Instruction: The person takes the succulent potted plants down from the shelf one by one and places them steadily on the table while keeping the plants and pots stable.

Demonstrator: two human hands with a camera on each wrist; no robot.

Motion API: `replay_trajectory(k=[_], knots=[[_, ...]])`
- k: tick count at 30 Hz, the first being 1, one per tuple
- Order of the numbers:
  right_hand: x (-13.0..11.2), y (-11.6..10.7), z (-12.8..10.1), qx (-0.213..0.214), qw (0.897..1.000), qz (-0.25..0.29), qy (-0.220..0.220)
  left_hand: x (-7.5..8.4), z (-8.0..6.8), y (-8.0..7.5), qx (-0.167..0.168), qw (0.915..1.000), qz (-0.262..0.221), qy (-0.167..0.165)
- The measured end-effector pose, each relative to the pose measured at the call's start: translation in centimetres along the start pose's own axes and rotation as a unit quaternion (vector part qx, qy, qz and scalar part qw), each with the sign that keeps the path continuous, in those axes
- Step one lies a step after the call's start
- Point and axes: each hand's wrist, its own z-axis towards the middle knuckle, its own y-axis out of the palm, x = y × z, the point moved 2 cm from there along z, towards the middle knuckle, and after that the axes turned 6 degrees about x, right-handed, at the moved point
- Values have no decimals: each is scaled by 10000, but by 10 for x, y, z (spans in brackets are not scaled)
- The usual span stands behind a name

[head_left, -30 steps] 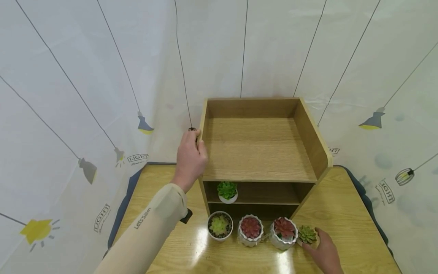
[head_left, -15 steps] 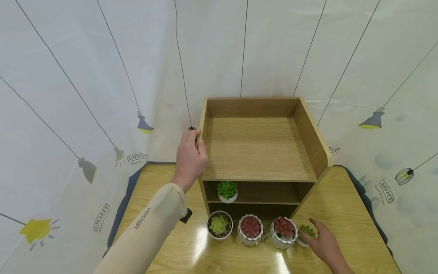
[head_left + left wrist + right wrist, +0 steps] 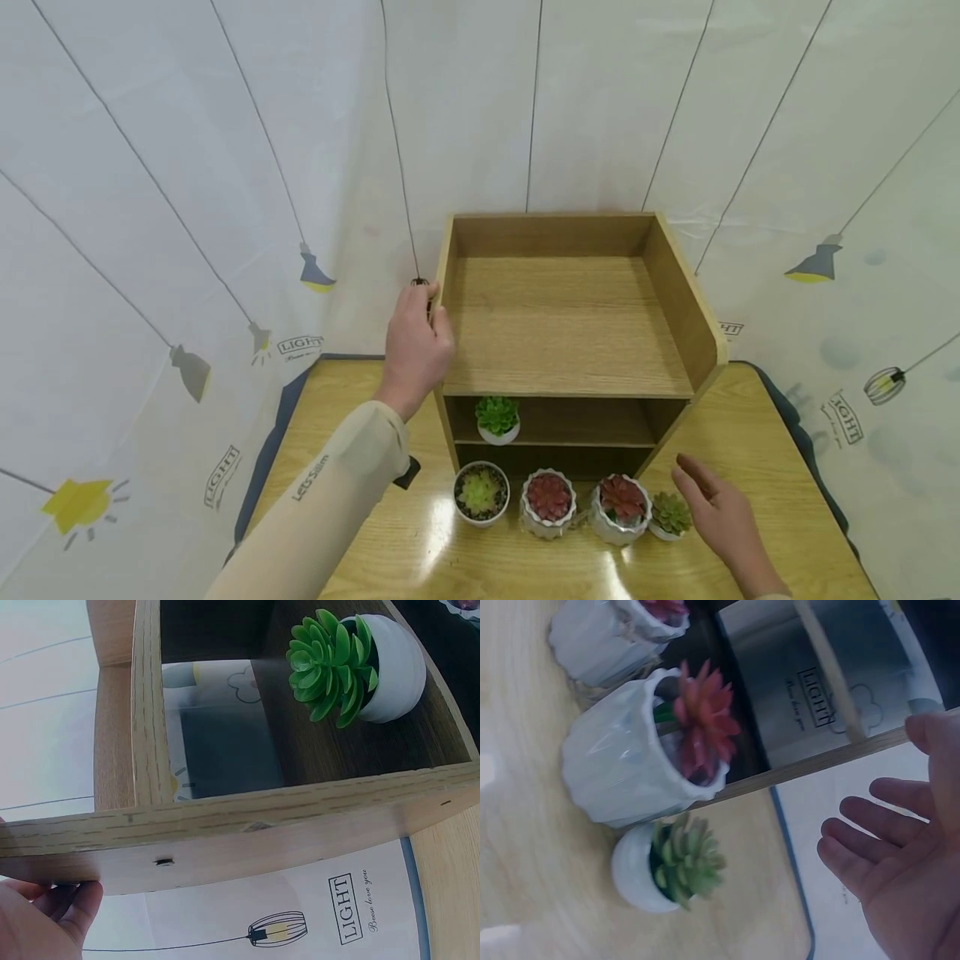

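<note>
My left hand (image 3: 417, 354) grips the left side panel of a small wooden shelf (image 3: 570, 325) near its upper edge; thumb and fingers lie against the panel in the left wrist view. My right hand (image 3: 723, 521) is apart from everything, its fingers spread loosely and holding nothing. Just left of it stands a green succulent (image 3: 670, 514) in a small white pot. Beside that are two red succulents (image 3: 623, 504) in scalloped white pots, then a yellow-green succulent (image 3: 482, 493) in a round pot. A bright green succulent (image 3: 390, 671) stands inside the shelf, at its left.
The row of pots stands on a glossy wooden table (image 3: 757, 467), close before the shelf's front. White sheeting (image 3: 480, 108) printed with hanging lamps surrounds the table at the back and sides. The shelf's raised side panels border its top.
My right hand has let go of the small green succulent and drawn away to the right, its fingers opening. The left hand and the shelf stay where they were.
</note>
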Motion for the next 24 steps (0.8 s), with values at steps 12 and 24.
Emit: replay_trajectory(k=[12,24], knots=[[-26,-22,4,564,9975,37,-431,0,-1,0,31,10000,-14,43],[-41,-35,8,727,9932,455,-781,-1,0,0,0,10000,-12,22]])
